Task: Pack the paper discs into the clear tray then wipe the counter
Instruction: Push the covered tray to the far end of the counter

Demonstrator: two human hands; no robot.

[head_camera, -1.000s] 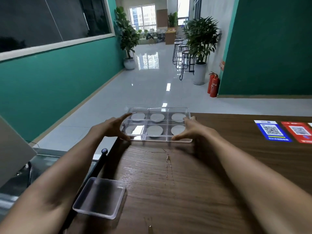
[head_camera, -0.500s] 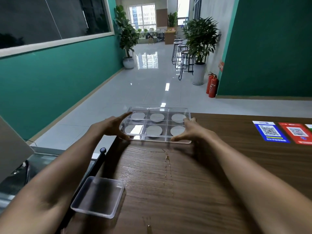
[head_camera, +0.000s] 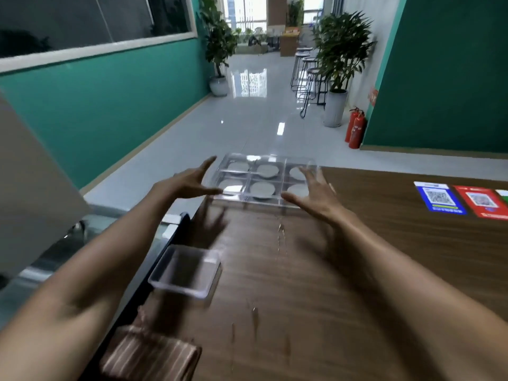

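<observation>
A clear compartment tray (head_camera: pixel 248 200) sits at the far left corner of the wooden counter (head_camera: pixel 357 270), with several grey paper discs (head_camera: pixel 262 188) lying one per cell. My left hand (head_camera: pixel 189 182) hovers just off the tray's left side, fingers spread, holding nothing. My right hand (head_camera: pixel 313 192) is open at the tray's right front corner, fingers splayed over its edge. A striped brown cloth (head_camera: pixel 148 356) lies folded at the counter's near left edge. Wet streaks (head_camera: pixel 280 237) run down the counter's middle.
A small clear lid or box (head_camera: pixel 185 272) rests near the counter's left edge. Blue and red QR code stickers (head_camera: pixel 439 199) lie at the far right. A sink area and a grey panel are left of the counter. Beyond is a tiled hallway with plants and stools.
Both hands have let go of the tray's sides and drawn back slightly with fingers spread. The view has tilted down, bringing the striped cloth into sight.
</observation>
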